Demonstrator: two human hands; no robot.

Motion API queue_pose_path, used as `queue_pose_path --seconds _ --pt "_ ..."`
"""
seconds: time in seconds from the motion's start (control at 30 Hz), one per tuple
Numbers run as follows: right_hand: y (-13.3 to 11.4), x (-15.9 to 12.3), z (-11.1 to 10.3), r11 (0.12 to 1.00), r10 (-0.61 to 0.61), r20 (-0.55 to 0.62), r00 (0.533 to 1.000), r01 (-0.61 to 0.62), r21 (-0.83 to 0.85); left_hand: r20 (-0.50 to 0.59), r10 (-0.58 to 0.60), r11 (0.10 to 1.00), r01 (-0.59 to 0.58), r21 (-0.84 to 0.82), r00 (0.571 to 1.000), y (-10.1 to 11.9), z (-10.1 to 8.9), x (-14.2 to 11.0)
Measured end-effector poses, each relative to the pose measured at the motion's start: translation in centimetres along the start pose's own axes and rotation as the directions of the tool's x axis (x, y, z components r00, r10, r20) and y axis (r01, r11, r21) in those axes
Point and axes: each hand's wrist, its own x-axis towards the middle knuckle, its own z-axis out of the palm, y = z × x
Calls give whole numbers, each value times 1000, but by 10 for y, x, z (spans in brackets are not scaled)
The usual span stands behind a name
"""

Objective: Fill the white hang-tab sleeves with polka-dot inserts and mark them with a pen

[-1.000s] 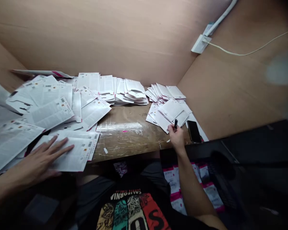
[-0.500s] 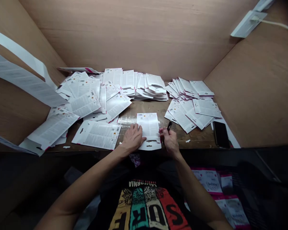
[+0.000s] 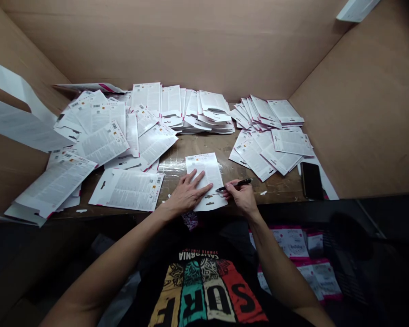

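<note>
Shirt: our black T-shirt (image 3: pixel 194 290), below and between our hands
Print: mustard, teal, cream and red vertical panels (image 3: pixel 204 299) carrying large dark "SURF" letters (image 3: pixel 221 299), upside down to our view
Upper print: an ornate patterned band (image 3: pixel 194 271), with small white "CALIFORNIA" lettering (image 3: pixel 198 255) on the side closer to our hands
Arms: our left hand (image 3: pixel 187 193) and right hand (image 3: pixel 241 197) bare, with bare forearms (image 3: pixel 282 272) behind each hand

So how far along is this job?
Done, perhaps: the tidier rows of cards at the back. In hand: one card under the left hand, with the right hand holding a pen beside it. Remaining, seemingly: the loose spread of cards on the left.
</note>
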Motion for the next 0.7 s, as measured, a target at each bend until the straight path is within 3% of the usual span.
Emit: queue_pose_path --seconds 0.2,0.37,0.43,0.5,0.53,0.6,0.7 --pt "-2 5 -2 999 49 53 997 -48 -17 5 -15 998 15 -60 1000 1 1 1" --pt "-14 10 -17 984 176 317 932 -154 -92 3 2 1000 -2 -14 1000 4 -2 -1" --pt "-21 9 -19 989 98 330 939 -56 -133 -9 -1 1000 1 -12 1000 5 -2 -2" --pt "-27 5 -16 953 -63 331 941 155 -259 -21 -2 1000 1 -18 1000 5 -1 -2" --pt "-29 2 -13 890 -135 357 924 272 -367 -27 -5 1000 5 -17 1000 5 0 -3" --pt "-30 -4 -4 661 -188 442 877 446 -603 -30 -11 1000 10 -8 999 5 1 -3" --pt "-28 -11 12 313 -118 500 858 510 -801 -26 -19 1000 18 -20 999 4 1 -4"
